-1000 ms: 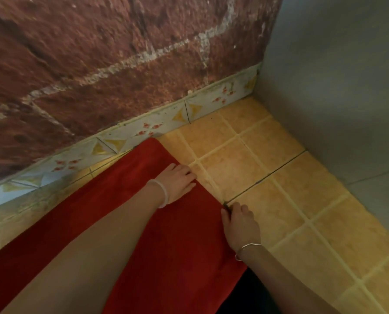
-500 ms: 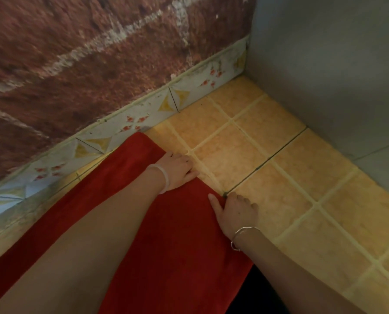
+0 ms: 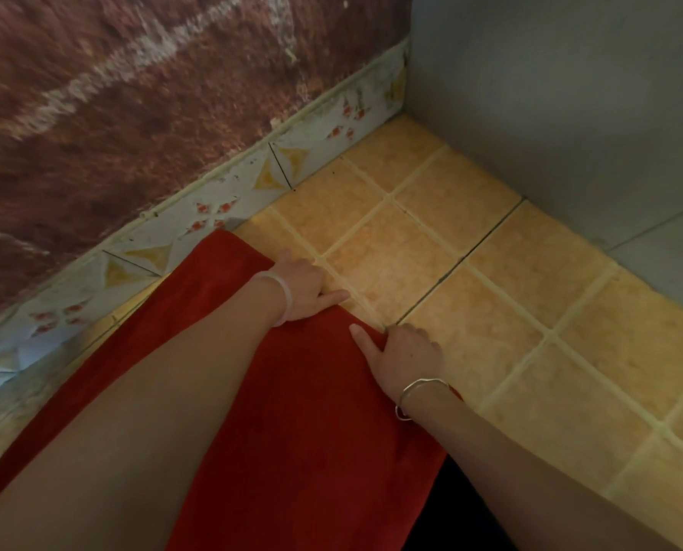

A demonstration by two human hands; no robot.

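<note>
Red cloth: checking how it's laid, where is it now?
In the head view the red cloth lies on the tiled floor, lower left, beside the skirting tiles, with left hand and right hand at its far edge.

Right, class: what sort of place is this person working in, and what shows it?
Probably a floor corner in a home, perhaps a bathroom or kitchen: yellow floor tiles, patterned skirting tiles under a brick-look wall, and a red cloth spread out.
</note>
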